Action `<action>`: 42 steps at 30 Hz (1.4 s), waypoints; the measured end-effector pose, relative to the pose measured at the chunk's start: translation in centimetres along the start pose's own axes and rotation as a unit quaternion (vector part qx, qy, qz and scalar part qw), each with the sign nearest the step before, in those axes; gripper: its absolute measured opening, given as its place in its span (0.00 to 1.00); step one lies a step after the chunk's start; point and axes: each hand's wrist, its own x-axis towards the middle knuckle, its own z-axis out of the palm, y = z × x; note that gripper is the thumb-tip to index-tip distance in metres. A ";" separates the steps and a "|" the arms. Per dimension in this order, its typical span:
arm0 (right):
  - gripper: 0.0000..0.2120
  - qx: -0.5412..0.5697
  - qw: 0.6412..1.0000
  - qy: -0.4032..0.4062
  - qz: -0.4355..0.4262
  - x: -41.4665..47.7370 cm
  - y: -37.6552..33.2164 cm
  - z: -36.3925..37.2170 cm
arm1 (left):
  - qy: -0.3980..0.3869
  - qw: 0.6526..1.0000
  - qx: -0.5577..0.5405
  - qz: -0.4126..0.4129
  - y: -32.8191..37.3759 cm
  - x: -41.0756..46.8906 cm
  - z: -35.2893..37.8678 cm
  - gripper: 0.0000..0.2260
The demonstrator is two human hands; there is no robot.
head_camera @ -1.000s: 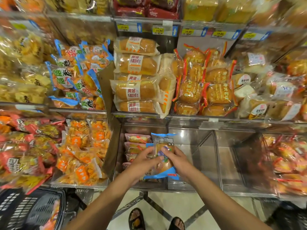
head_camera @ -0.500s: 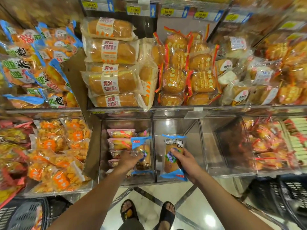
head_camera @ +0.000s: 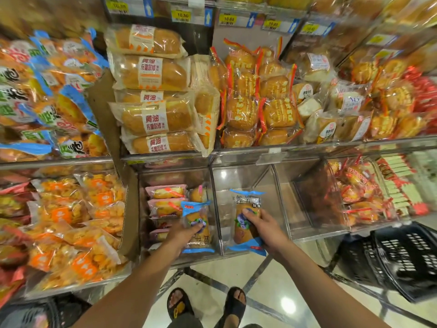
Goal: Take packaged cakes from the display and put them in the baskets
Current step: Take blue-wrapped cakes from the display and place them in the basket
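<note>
Two grips — left hand [head_camera: 182,235] round left pack [head_camera: 197,218] beside the divider [head_camera: 215,197], right hand [head_camera: 267,229] round right pack [head_camera: 246,204] before roomy bin [head_camera: 267,185].

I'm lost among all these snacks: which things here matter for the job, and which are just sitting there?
Job: left hand holding blue cake; right hand holding second blue cake; black basket on the right.
Just there: long bread loaves, orange snack bags, yellow price tags.
</note>
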 end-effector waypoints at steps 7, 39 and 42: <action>0.19 -0.007 1.000 -0.015 -0.008 -1.2 -0.7 0.5 | 0.035 0.998 0.031 0.043 0.4 -2.5 -0.7 0.04; 0.34 -0.307 0.875 -0.330 -0.176 -19.7 6.8 22.7 | 0.381 0.850 -0.316 0.177 -17.4 -35.2 -12.6 0.08; 0.56 -0.333 0.850 -0.371 -0.167 -23.6 10.8 27.6 | 0.428 0.825 -0.327 0.170 -22.0 -39.6 -15.9 0.05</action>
